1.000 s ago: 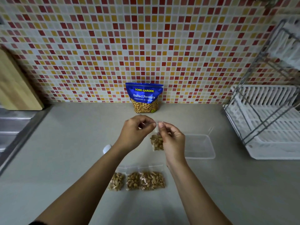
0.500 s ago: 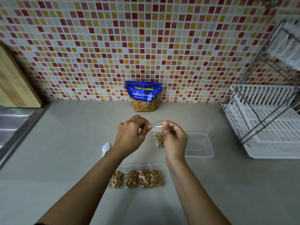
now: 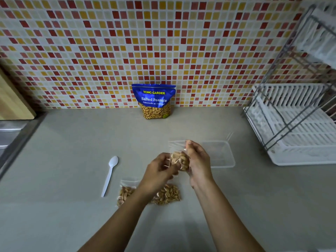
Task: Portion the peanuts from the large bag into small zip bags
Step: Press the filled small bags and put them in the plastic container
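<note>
My right hand (image 3: pixel 199 161) pinches the zip bag (image 3: pixel 177 151) near its top, my left hand (image 3: pixel 158 172) its side; a half-pressed seal could spill peanuts (image 3: pixel 181 161) onto the counter (image 3: pixel 72 151).

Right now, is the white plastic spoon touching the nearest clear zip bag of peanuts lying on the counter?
Apart. The head view shows bare counter between the white plastic spoon and the clear zip bag of peanuts.

**Bagged and in hand**

Our blue big bag (image 3: pixel 154 100) stands upright. Well in front of it, we hold a clear zip bag (image 3: pixel 177 145) part full of peanuts (image 3: pixel 180 160). Nearer still, filled bags (image 3: pixel 167 194) lie flat.
</note>
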Demonstrator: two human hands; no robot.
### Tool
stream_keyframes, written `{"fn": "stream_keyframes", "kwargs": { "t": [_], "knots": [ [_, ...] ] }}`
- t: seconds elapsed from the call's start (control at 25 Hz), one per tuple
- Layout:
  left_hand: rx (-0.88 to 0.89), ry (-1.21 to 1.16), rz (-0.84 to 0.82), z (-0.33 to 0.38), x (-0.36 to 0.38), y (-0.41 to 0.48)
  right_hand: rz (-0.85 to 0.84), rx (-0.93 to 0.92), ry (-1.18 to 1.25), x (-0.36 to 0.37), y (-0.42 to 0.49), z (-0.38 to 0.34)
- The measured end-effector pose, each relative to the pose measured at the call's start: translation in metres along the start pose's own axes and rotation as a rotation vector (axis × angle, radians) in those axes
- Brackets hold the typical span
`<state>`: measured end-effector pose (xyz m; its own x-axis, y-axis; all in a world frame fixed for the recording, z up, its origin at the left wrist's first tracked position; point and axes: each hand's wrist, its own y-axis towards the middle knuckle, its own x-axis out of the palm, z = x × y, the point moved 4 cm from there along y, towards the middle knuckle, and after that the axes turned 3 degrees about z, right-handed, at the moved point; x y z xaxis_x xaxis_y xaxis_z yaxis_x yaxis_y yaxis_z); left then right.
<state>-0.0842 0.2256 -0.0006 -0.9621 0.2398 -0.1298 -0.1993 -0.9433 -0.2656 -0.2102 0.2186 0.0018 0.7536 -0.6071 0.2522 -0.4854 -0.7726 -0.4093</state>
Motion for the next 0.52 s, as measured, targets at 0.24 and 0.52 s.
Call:
{"fn": "stream_keyframes", "kwargs": {
  "t": [0.24,0.52],
  "knots": [
    [-0.179,0.350,0.079,-0.074,0.030,-0.012,0.199,-0.091,-0.588,-0.078,0.021,0.078],
    [-0.140,0.491,0.228,-0.085,0.055,-0.019,0.062,-0.114,-0.818,-0.088,0.049,0.097]
  ]
}}
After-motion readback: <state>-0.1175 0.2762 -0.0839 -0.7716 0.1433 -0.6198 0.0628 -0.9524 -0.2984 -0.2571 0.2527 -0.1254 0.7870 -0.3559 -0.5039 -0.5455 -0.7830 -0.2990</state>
